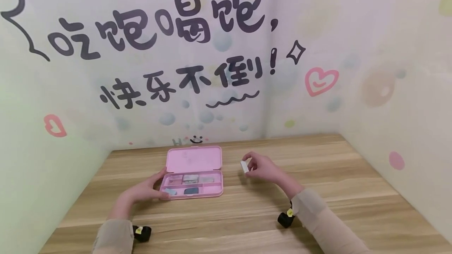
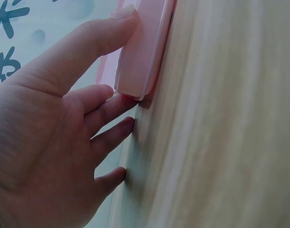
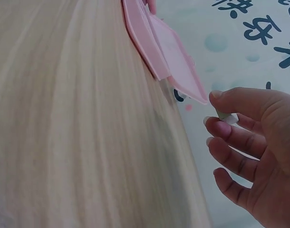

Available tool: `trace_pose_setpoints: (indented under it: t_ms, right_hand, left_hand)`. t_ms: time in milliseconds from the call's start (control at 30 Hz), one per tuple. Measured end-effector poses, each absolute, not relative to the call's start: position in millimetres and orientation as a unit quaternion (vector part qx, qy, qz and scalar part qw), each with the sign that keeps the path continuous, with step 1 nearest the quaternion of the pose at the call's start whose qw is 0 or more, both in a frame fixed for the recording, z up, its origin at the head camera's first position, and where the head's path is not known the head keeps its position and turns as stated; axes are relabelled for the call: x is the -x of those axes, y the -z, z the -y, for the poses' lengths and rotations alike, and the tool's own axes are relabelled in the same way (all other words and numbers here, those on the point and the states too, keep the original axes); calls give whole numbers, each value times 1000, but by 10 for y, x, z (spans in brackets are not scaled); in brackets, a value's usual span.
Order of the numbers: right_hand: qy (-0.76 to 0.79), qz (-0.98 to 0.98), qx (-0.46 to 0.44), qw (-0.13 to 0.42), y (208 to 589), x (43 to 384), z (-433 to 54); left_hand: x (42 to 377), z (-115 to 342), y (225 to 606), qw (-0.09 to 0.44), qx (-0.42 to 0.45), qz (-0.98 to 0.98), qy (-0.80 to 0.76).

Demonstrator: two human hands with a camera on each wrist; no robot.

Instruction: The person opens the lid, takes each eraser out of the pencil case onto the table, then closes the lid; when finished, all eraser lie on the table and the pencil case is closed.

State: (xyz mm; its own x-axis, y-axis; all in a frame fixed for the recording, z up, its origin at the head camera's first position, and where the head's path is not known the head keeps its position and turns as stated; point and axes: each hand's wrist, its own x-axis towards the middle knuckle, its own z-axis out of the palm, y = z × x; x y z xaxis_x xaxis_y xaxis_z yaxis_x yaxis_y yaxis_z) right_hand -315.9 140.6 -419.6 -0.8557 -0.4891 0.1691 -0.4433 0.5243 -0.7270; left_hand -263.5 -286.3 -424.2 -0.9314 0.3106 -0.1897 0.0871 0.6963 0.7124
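One blk [image 1: 244, 166], prob. wht, in R grip [image 1: 262, 167]

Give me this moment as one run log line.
left hand: holds pink case | right hand: pinches small white block | case lid: open

Head view bright, soft shadows on tabletop [image 1: 233, 216]; 2 wrist views dimmer, wood grain [image 2: 226, 142] blurred.
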Motion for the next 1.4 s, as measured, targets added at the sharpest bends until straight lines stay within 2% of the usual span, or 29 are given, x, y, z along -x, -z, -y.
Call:
trace_pose_setpoints:
  t_ms: [300, 667, 1000, 1400]
  right_hand:
    - [422, -875, 235, 23, 4257, 3196, -1332]
    - [458, -865, 198, 44, 4339, 3280, -1202]
    - [481, -857, 181, 38, 4515, 3295, -1269]
    - [467, -868, 167, 33, 4541, 3263, -1260]
  left_hand:
    - [2607, 2889, 4221, 143, -112, -910, -372]
    - [2605, 2913, 4208, 146, -105, -909, -377]
    - [2628, 2859, 4224, 145, -114, -907, -379]
    - [2661, 2899, 4273, 145, -119, -904, -383]
